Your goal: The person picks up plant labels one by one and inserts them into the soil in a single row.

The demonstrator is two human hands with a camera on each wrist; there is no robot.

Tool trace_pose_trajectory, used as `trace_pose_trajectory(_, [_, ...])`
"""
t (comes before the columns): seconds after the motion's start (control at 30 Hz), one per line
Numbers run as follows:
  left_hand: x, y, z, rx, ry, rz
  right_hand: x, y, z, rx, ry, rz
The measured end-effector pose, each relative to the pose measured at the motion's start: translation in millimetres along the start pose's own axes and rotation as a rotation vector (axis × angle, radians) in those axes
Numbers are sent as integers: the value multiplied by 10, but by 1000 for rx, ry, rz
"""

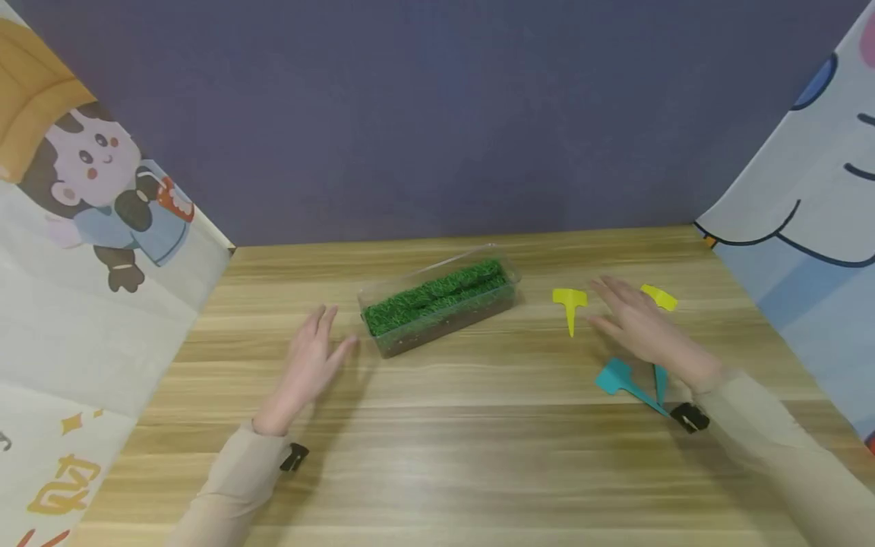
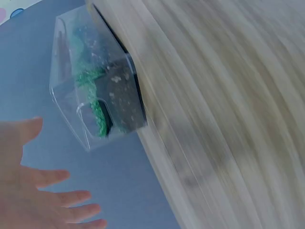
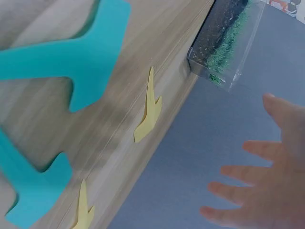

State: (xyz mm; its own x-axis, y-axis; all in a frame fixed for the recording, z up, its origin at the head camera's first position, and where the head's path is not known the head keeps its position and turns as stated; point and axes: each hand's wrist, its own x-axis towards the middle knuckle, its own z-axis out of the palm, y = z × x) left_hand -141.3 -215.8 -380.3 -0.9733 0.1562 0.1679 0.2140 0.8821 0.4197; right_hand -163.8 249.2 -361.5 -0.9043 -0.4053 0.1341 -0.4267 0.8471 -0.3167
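A clear plastic box with dark soil and two strips of green grass stands at the middle of the table. Left of its near end hovers my left hand, fingers extended and holding nothing; the left wrist view also shows a gap between hand and box. My right hand is over the right side, fingers spread, also without anything in it. Around it lie T-shaped plant labels: a yellow label to its left, another yellow label beyond it, a teal label below, and a second teal label partly under the wrist.
The wooden table meets a dark blue backdrop at its far edge. Printed cartoon panels flank it on the left and right. A black clip hangs at the right cuff, another black clip at the left cuff.
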Motion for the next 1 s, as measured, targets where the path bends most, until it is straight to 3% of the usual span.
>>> trace_pose_trajectory(0.3, [78, 90, 61, -168, 15, -66, 380, -25, 31, 9, -116, 27])
trace_pose_trajectory(0.5, [146, 148, 101, -255, 30, -143, 647, -37, 56, 85, -170, 46])
trace_pose_trajectory(0.8, [251, 201, 170, -476, 94, -268, 1038, -92, 165, 148, -175, 64])
trace_pose_trajectory(1.0, [315, 232, 216, -628, 112, -326, 1230, -129, 250, 233, -120, 55])
